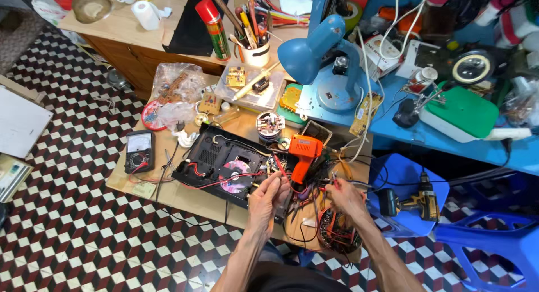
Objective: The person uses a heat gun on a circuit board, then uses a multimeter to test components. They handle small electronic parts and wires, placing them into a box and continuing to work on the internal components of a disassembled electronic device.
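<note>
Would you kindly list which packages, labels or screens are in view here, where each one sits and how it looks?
Multimeter: left edge of the wooden bench, dark rectangular case with a pale dial face.
Spray can: upright behind the bench, green body, red cap, printed label.
Small box: on the blue table behind the lamp, white with red print.
Plastic bags: back left of the bench, clear, crumpled.

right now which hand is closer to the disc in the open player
Left. The left hand is just right of the disc, pinching a red wire; the right hand is farther right, beyond the orange soldering gun.

Left hand and right hand pinch, forearms converging.
</note>
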